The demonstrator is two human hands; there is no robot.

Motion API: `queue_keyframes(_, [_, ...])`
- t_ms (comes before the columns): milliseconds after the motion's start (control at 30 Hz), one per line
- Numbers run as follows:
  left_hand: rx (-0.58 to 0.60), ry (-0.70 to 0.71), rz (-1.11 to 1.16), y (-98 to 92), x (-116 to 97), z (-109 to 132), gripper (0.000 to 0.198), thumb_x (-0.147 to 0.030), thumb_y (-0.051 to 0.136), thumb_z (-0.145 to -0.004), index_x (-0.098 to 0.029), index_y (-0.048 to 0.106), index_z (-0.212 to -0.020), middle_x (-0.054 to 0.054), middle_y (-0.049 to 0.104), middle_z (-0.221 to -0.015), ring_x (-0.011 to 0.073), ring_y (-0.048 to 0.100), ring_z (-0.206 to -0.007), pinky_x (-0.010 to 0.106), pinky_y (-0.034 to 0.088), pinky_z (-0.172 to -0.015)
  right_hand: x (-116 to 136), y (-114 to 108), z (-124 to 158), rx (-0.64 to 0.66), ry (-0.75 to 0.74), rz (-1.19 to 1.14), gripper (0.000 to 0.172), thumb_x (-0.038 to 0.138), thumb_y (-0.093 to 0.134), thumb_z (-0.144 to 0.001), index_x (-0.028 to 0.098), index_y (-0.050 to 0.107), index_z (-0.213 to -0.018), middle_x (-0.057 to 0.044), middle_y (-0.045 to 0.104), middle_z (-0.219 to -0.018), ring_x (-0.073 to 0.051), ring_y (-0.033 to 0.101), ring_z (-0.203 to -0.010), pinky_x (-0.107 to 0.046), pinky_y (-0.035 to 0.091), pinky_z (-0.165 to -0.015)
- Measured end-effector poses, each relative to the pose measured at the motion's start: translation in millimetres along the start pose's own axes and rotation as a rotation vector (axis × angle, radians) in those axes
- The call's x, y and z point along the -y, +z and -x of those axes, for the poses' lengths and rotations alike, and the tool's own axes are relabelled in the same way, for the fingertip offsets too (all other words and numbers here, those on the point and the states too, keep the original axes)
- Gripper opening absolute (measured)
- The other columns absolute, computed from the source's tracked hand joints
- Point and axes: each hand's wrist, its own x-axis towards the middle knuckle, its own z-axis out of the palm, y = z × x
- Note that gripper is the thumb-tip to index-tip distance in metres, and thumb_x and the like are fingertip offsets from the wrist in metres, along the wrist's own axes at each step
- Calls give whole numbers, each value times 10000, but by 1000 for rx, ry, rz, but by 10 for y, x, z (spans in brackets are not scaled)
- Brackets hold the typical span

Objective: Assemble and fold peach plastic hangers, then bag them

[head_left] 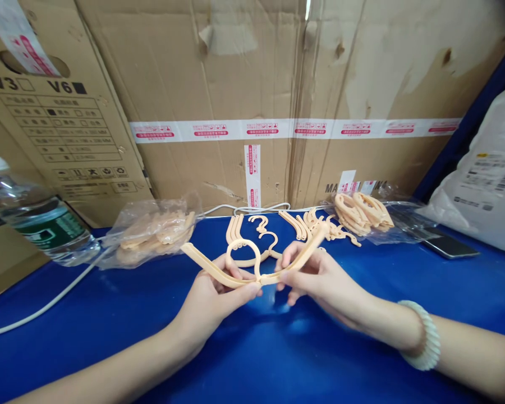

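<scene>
Pinching a peach hanger (206, 264) near its middle, the fingers of the left hand (212, 297) and right hand (320, 280) hold it just above the blue tabletop (256, 348). Fingertips hide its middle. Behind, loose hangers (234, 229) lie; a cloudy bag (151, 227) blurs more.

bottle (37, 221) left | bag (151, 230) beside it | loose hangers (294, 223) behind held hanger (210, 266) | phone (448, 246) right

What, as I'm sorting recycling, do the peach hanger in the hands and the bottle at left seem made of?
The peach hook-topped hanger looks like matte moulded plastic: uniform colour, thin smooth arms. The clear green-labelled bottle looks like glossy thin plastic: see-through, bright highlights.
</scene>
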Motion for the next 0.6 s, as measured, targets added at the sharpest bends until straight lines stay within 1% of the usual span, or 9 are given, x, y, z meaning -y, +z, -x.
queue_keyframes(100, [-14,-49,44,-119,-70,-96,406,-299,901,-635,-181,520,-717,-37,689,-683,142,706,-696,226,538,-689,98,-243,-83,62,-18,105,296,247,888,-638,159,636,-766,18,679,-659,-121,689,-630,-173,563,-508])
queue_keyframes(167, [-35,-60,65,-215,-135,-176,379,-320,910,-619,-167,591,-753,-25,696,-719,125,694,-676,206,539,-668,146,-471,-117,120,-23,239,275,267,879,-659,149,673,-797,-38,739,-711,-156,722,-686,-210,584,-563])
queue_keyframes(267, [-28,-54,41,-390,-214,-298,341,-328,905,-624,-157,664,-796,1,713,-758,122,686,-698,200,543,-682,197,-825,-123,157,-100,450,247,301,858,-698,156,724,-847,-55,766,-743,-147,708,-630,-250,582,-599])
queue_keyframes(300, [12,-61,18,-455,-228,-338,325,-331,897,-634,-161,672,-796,8,719,-759,130,690,-718,209,547,-697,214,-925,-118,161,-140,531,237,311,850,-713,162,737,-858,-52,768,-749,-146,702,-623,-260,577,-610])
queue_keyframes(333, [84,-81,-31,-520,-236,-376,305,-330,886,-649,-163,676,-795,16,724,-768,144,696,-746,222,548,-712,234,-1007,-113,166,-185,619,224,319,840,-731,168,749,-869,-52,770,-764,-151,703,-642,-273,575,-634])
queue_keyframes(400, [200,-73,-192,-642,-236,-444,269,-326,858,-682,-177,673,-808,25,735,-741,165,695,-744,243,538,-686,274,-1115,-108,199,-297,784,194,325,815,-771,180,763,-888,-58,769,-833,-176,711,-752,-310,568,-723])
queue_keyframes(467, [262,11,-423,-732,-231,-495,227,-342,814,-726,-182,669,-794,11,714,-700,163,672,-686,252,516,-639,302,-1155,-112,251,-423,930,167,324,789,-808,191,771,-908,-63,742,-896,-188,688,-846,-334,545,-787])
queue_keyframes(500, [278,79,-543,-761,-230,-511,210,-351,788,-751,-183,668,-790,7,702,-706,161,659,-671,257,505,-626,305,-1158,-117,273,-483,996,150,321,769,-832,197,772,-916,-60,719,-898,-186,667,-857,-336,532,-786])
queue_keyframes(600, [327,397,-894,-785,-245,-521,140,-316,703,-832,-191,666,-778,17,678,-812,174,633,-745,290,486,-676,269,-1141,-132,306,-605,1193,94,269,725,-872,199,761,-924,-52,660,-863,-186,603,-862,-346,495,-782])
